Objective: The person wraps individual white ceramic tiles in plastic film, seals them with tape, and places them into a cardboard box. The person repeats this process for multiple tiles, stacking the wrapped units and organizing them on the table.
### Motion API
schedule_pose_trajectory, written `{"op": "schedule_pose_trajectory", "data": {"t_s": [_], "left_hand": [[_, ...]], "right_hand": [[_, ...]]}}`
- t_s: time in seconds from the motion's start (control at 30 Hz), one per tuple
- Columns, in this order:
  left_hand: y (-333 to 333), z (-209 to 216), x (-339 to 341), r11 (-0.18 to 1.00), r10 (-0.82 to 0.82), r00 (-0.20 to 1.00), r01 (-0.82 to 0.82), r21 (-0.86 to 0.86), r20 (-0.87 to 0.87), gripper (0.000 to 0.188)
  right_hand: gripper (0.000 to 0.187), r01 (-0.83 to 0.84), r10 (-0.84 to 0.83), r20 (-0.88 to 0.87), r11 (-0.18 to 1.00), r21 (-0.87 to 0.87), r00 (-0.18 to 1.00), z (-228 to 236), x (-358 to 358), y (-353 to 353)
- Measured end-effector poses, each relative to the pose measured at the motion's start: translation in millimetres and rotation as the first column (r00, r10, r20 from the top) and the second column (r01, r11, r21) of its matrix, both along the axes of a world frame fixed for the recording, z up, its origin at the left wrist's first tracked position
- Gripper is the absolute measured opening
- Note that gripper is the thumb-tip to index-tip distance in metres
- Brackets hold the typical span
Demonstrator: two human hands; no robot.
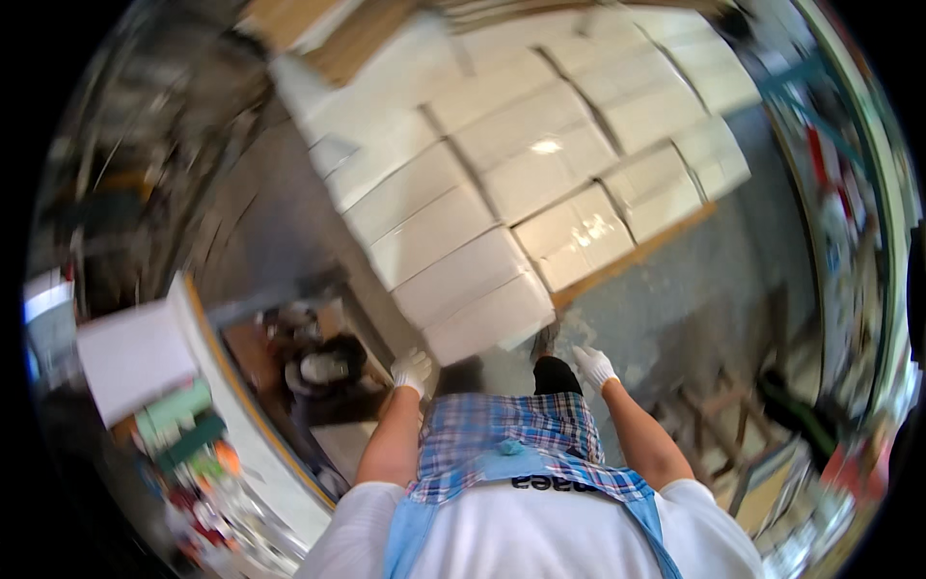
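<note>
My left hand, in a white glove, hangs beside the near-left corner of a large group of white cartons. Its fingers look loosely bent and apart, with nothing visible in them. On the other side of my body, my right hand, gloved the same way, is held low over the grey floor. The fingers point forward and hold nothing. The cartons stand close together in rows ahead of me, and shiny patches show on some tops. A blue plaid apron covers my front.
A wooden edge runs under the cartons' right side. At left stands a white-topped table with assorted items, next to an open bin-like space with dark contents. A wooden stool and crowded shelving are at right.
</note>
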State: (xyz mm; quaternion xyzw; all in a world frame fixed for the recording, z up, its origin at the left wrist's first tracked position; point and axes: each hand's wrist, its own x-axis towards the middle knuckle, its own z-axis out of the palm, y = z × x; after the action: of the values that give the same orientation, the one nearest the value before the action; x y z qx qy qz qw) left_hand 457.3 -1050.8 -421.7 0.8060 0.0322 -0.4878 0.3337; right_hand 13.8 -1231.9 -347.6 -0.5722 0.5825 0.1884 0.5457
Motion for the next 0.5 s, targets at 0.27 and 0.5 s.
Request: {"op": "schedule_pose_trajectory", "data": {"t_s": [0.27, 0.5], "left_hand": [[49, 175, -109, 0.752, -0.551, 0.826, 0.43, 0.499, 0.118, 0.067], [54, 212, -141, 0.796, -0.585, 0.808, 0.555, 0.241, 0.069, 0.066]], "right_hand": [[0.023, -0.48, 0.554, 0.077, 0.776, -0.41, 0.829, -47, -50, -71], [0.036, -0.478, 0.496, 0.046, 0.854, -0.208, 0.867, -96, -54, -95]]}}
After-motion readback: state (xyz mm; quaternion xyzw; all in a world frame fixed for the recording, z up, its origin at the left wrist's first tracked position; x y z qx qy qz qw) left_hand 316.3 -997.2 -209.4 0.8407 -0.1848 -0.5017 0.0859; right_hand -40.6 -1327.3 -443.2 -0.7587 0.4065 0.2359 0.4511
